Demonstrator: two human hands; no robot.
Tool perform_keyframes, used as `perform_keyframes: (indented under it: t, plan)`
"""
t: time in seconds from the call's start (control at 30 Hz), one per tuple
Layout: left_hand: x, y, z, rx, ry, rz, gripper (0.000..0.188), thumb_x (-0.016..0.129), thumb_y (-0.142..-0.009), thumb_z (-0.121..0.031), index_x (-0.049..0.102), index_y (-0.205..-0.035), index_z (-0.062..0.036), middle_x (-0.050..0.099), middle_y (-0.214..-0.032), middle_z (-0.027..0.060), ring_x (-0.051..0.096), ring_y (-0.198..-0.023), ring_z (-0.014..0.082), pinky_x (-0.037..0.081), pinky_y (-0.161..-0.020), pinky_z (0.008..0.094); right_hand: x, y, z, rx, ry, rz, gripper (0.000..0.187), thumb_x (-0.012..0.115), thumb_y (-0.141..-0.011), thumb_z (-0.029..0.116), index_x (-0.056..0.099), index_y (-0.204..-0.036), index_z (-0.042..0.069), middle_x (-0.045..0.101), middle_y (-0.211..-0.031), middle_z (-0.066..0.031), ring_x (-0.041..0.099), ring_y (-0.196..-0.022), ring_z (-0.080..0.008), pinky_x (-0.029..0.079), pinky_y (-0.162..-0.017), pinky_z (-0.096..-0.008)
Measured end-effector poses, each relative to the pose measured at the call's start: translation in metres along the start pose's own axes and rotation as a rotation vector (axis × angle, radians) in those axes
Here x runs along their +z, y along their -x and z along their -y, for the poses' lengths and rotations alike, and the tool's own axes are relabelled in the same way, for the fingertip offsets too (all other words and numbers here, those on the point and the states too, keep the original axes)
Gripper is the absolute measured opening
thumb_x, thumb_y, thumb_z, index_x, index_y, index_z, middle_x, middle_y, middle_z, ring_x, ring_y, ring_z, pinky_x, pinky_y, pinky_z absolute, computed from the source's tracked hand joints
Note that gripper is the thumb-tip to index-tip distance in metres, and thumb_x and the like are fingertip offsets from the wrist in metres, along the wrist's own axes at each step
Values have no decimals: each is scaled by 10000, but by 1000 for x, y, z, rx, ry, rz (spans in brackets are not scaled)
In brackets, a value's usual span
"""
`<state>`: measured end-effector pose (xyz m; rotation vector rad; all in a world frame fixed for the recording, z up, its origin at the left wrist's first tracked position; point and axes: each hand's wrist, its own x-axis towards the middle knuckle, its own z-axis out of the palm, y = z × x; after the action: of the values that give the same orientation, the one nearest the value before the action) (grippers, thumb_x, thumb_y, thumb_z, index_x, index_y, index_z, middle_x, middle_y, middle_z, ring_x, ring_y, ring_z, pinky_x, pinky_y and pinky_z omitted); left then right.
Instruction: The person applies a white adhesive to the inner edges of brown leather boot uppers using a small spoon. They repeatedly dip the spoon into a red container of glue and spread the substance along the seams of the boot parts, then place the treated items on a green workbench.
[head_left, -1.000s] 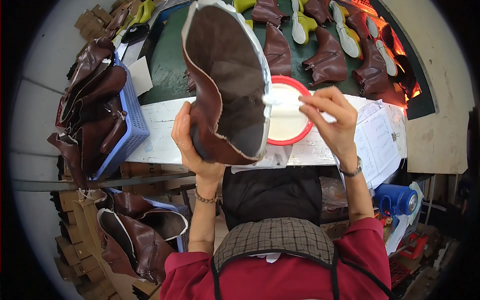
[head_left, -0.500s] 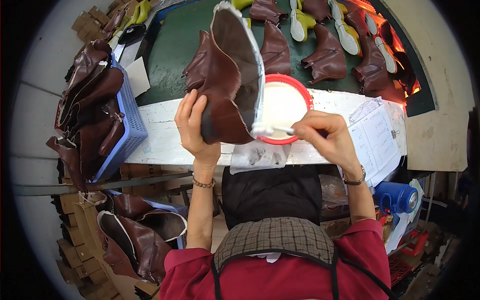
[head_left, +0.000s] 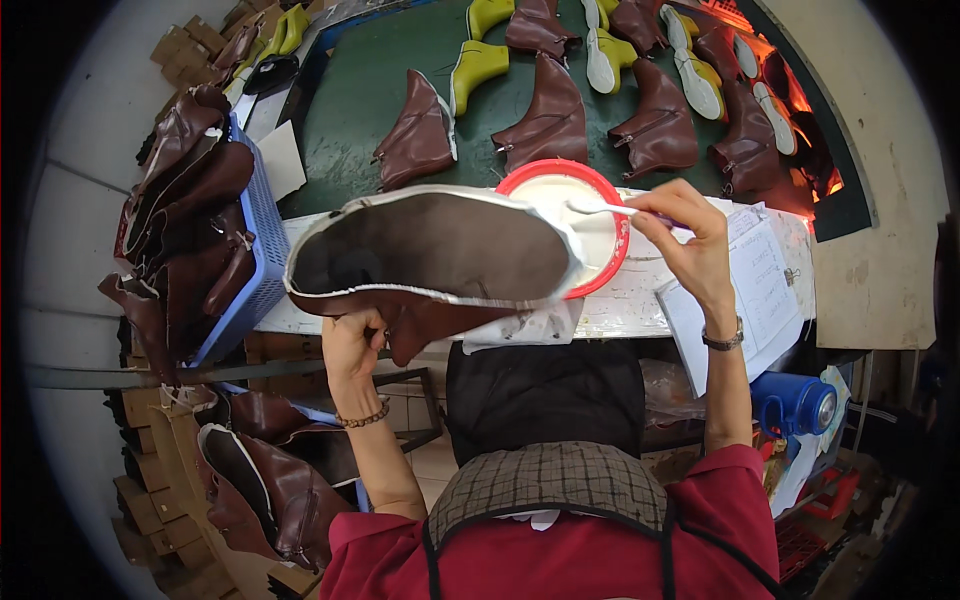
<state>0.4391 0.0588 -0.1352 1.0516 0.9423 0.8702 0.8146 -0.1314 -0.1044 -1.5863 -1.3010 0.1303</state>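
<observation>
My left hand is closed on a brown leather boot upper, gripping it from below at its left part. The upper lies sideways with its open bottom toward me, showing a dark lining and a white-coated edge all round. My right hand pinches a slim, white-smeared brush with a purple handle end. Its tip is over or in the white paste inside a red-rimmed bowl. The upper's right end overlaps the bowl's near left side. A stained white cloth lies under the upper at the table's front edge.
Brown boot uppers and yellow-green shoe lasts stand on a dark green belt beyond the white table. A blue basket piled with uppers is left. Papers and a blue flask are right.
The boot upper has swung from upright to lying sideways, its open bottom turned toward me. My right hand has drawn the brush from the upper's edge up and right to the bowl.
</observation>
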Motion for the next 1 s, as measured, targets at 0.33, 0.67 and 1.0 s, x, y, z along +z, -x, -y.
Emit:
perform_keyframes:
  t: [0.33, 0.67, 1.0]
  plan:
    - [24, 6, -11, -34, 171, -84, 131, 578, -671, 152, 612, -648, 28, 601, -604, 124, 512, -465, 178, 357, -418, 274, 5, -15, 21, -57, -63, 90, 133, 802, -869, 39, 812, -1002, 45, 710, -866, -54, 652, -706, -124, 488, -604, -273]
    - [39, 13, 5, -265, 79, 181, 222, 551, -712, 186, 602, -828, 5, 564, -666, 68, 469, -477, 132, 310, -399, 260, 14, -48, 36, -274, 11, 123, 112, 800, -882, 141, 821, -989, 113, 721, -872, -3, 635, -752, -148, 403, -713, -315]
    - [75, 20, -2, -431, -45, 344, 194, 498, -700, 195, 589, -733, 27, 518, -587, 73, 431, -432, 121, 249, -373, 275, 22, -80, 52, -450, 149, 292, 126, 814, -876, 240, 823, -960, 146, 704, -889, 15, 628, -781, -152, 396, -789, -330]
